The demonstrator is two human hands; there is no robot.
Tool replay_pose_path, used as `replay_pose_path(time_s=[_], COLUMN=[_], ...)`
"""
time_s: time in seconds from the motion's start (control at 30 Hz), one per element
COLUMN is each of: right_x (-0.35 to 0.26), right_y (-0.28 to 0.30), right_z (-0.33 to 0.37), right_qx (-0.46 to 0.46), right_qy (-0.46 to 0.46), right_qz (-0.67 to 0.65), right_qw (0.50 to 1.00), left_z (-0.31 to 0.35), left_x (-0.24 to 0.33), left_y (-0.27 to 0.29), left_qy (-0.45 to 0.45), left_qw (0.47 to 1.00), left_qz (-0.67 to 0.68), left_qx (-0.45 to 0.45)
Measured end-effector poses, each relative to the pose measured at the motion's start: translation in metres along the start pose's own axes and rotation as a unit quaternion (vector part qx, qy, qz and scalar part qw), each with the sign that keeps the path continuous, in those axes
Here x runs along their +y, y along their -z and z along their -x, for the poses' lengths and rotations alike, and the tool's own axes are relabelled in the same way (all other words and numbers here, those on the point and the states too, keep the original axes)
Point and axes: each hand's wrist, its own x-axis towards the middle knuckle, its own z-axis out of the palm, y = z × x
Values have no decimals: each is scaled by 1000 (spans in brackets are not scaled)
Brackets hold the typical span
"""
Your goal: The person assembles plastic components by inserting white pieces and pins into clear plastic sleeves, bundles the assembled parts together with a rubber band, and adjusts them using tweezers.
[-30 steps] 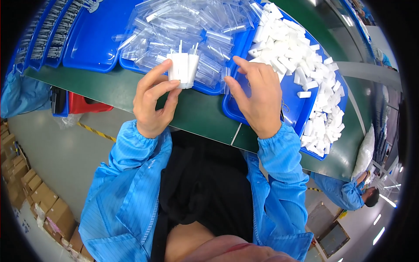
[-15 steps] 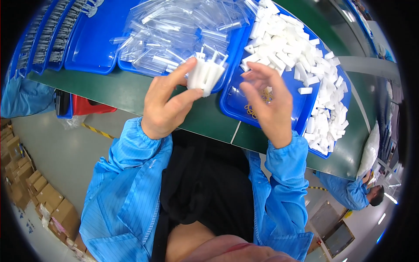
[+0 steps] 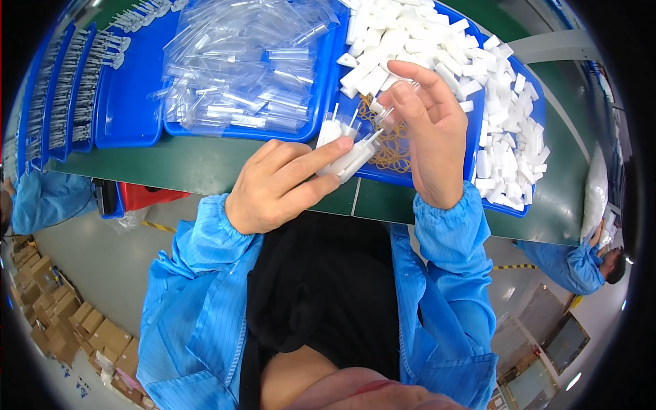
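Observation:
My left hand (image 3: 283, 181) is closed round a bunch of white blocks (image 3: 347, 160) with thin prongs sticking up from their ends. It holds them above the near edge of the tray of rubber bands. Between the thumb and fingers of my right hand (image 3: 441, 130) is a small clear plastic tube (image 3: 388, 117), at the tip of one prong. Whether the prong is inside the tube I cannot tell. Tan rubber bands (image 3: 393, 152) lie beneath my hands in a blue tray (image 3: 403, 179), and loose white blocks (image 3: 389, 41) are heaped at its far end.
Clear plastic tubes (image 3: 239, 75) fill another blue tray (image 3: 273, 134). More white blocks (image 3: 509, 164) lie in a tray at the right. At the left, blue trays (image 3: 130, 109) hold rows of metal pieces (image 3: 58, 102). Co-workers sit at both sides; cardboard boxes (image 3: 109, 338) stand on the floor.
My left hand has moved right and down with the white blocks, toward my right hand. My right hand, empty-looking before, now pinches a clear tube. The view has shifted a little.

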Motion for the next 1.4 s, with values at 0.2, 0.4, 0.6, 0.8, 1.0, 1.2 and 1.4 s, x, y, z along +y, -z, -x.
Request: replay_pose_path(time_s=[0.2,0.4,0.6,0.8,1.0,1.2,1.4], right_x=[6,13,18,24,26,27,24], right_y=[5,5,9,12,6,10,22], right_z=[3,7,10,14,21,20,18], right_qx=[-2,27,44,37,59,45,16], right_qy=[18,34,42,66,52,67,73], right_qz=[25,23,53,146,68,73,196], right_qw=[1000,999,997,986,995,994,978], left_z=[-2,-8,-9,-7,-5,-5,-7], left_x=[6,11,16,18,18,18,18], left_y=[-9,-14,-16,-18,-22,-21,-23], left_qy=[43,80,104,128,130,106,89], left_qw=[996,987,983,979,979,984,988], left_qz=[77,137,149,155,158,144,127], left_qx=[27,20,28,22,17,-2,-6])
